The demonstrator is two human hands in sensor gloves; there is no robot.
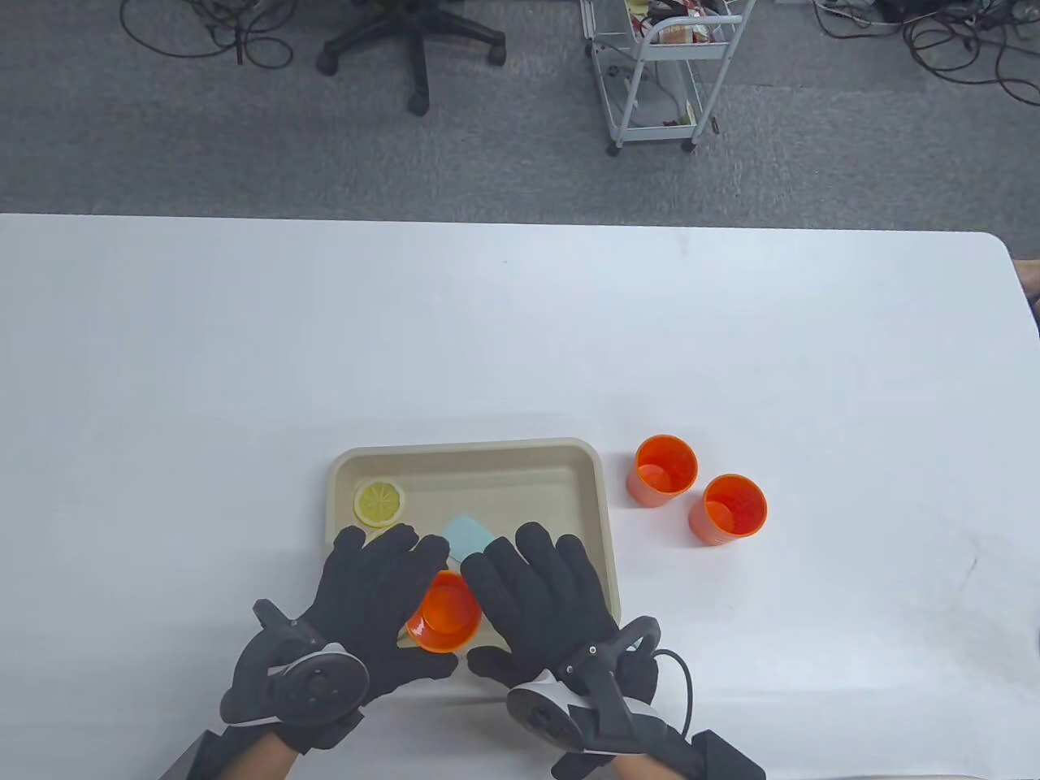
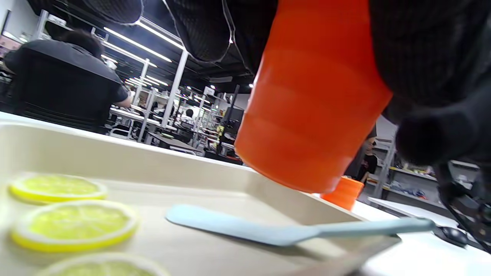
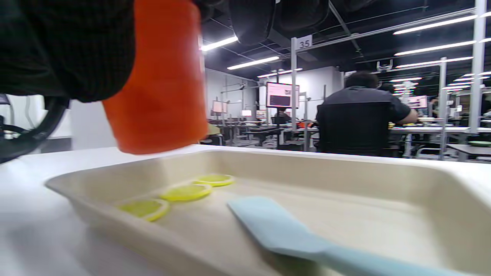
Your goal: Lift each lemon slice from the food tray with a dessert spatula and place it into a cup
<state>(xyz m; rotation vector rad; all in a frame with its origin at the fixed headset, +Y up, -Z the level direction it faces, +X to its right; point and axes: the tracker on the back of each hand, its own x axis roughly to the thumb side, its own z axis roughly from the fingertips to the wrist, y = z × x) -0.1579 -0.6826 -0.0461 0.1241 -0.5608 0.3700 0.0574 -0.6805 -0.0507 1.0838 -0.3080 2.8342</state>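
My left hand [image 1: 382, 589] grips an orange cup [image 1: 444, 613] and holds it tilted just above the near part of the beige food tray [image 1: 600, 496]. In the left wrist view the cup [image 2: 310, 107] hangs clear of the tray floor. A light blue dessert spatula [image 2: 268, 232] lies in the tray with its handle over the rim; no hand holds it. My right hand [image 1: 540, 597] hovers flat above the spatula [image 1: 467, 536], right beside the cup. Three lemon slices [image 3: 186, 191] lie in the tray's left part; one slice [image 1: 379, 502] shows fully from above.
Two more orange cups [image 1: 664, 470] [image 1: 729, 509] stand upright on the white table just right of the tray. A wheeled cart [image 1: 662, 73] and an office chair [image 1: 414, 41] stand on the floor beyond the table's far edge.
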